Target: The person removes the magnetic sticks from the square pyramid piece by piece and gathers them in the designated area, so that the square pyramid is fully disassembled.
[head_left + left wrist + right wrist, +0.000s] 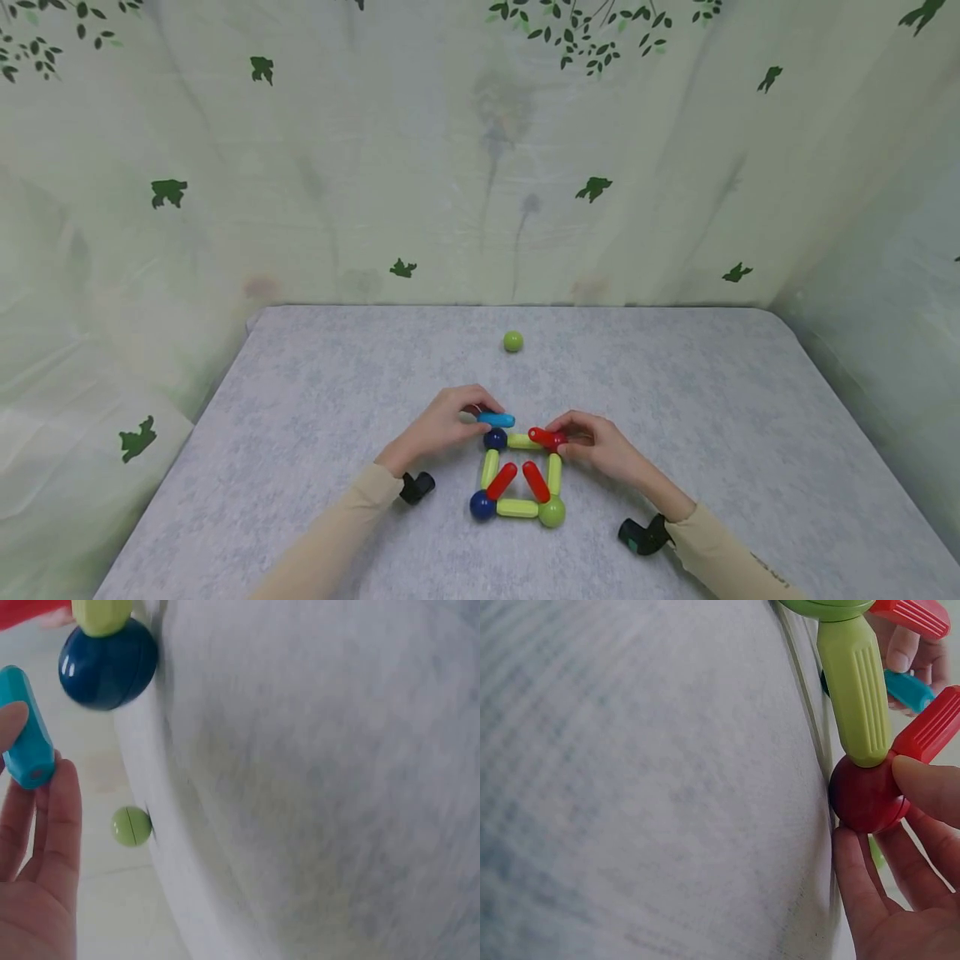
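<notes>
A square frame of light-green rods point(517, 507) joined by balls lies on the table. Its corners are two dark blue balls point(482, 505), a green ball point(552, 512) and a red ball point(867, 796). Red rods point(502, 481) stand up from both near corners, leaning inward. At the far right corner my right hand point(600, 448) grips the red ball, from which another red rod point(928, 724) rises. My left hand point(459, 417) pinches a light-blue rod point(28, 727) just above the far left blue ball point(109, 664).
A loose green ball point(513, 341) lies near the back of the grey table point(360, 358). Behind it hangs a pale curtain point(442, 167) with leaf prints. Dark wrist cameras point(643, 535) are strapped at both sleeves.
</notes>
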`<state>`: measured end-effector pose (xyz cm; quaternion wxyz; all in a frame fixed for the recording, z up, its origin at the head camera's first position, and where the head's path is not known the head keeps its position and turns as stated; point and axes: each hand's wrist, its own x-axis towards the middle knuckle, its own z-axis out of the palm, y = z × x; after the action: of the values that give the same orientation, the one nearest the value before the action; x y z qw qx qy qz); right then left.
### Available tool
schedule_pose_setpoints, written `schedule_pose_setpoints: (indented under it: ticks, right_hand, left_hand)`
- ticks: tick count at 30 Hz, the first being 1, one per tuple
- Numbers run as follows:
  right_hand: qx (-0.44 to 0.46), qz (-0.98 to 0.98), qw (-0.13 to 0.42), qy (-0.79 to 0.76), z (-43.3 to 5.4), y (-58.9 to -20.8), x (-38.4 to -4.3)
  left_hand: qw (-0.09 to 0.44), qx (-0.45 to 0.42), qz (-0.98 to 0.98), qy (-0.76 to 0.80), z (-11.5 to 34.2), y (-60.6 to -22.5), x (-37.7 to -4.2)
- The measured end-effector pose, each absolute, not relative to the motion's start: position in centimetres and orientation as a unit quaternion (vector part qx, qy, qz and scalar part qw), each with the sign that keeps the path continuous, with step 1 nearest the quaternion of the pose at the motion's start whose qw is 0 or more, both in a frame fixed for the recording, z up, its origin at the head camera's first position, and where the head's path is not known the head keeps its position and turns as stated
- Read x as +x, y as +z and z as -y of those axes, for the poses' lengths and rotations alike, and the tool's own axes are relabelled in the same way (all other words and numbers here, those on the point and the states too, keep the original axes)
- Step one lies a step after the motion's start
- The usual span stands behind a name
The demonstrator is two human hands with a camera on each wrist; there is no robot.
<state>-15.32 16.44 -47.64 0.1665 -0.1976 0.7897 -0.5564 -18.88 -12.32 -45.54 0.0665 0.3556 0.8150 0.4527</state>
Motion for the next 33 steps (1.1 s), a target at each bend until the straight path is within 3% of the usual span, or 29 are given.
schedule_pose_setpoints:
  ticks: [12,33]
  right_hand:
    - [-0.201,-0.792,0.167,-0.551,-16.5,-47.7,-15.2]
    - [-0.199,-0.798,0.168,-0.543,-16.4,-47.5,-15.2]
  left_hand:
    - [0.027,0.289,-0.850,0.441,14.9,-45.5,-21.1]
    - [0.008,0.197,-0.898,0.394,18.7,-46.0,-25.5]
